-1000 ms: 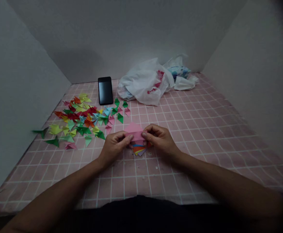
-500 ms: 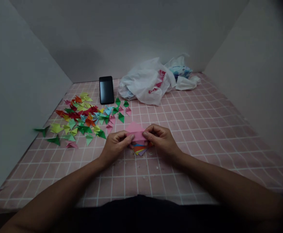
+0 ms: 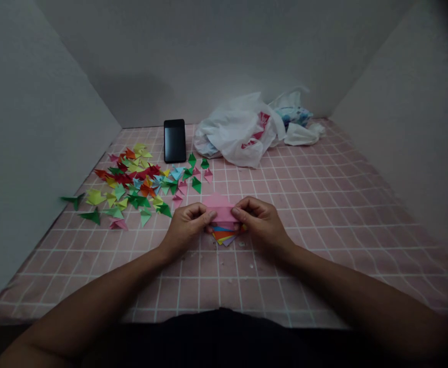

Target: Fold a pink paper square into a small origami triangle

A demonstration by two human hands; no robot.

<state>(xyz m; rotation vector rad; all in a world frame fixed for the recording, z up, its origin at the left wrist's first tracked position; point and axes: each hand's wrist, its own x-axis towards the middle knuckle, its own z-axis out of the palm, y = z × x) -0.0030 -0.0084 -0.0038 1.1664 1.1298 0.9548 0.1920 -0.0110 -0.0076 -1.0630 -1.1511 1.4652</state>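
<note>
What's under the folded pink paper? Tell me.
Beneath the folded pink paper, edges of flat blue, orange, yellow and purple paper sheets show on the near side. The rest is covered, so their full shapes and number cannot be seen.

Two hands [image 3: 263, 225], one phone [image 3: 175, 141], dozens of folded papers [image 3: 147, 189]

No readable text, red marking [image 3: 261, 124] on white plastic bag [image 3: 235, 128], illegible

Left grip [image 3: 183, 227] and right grip [image 3: 264, 223] cover ends of pink paper [image 3: 222, 213]; sheets [image 3: 223, 237] below are partly hidden; left arm [image 3: 97, 299] cropped at near edge.
</note>
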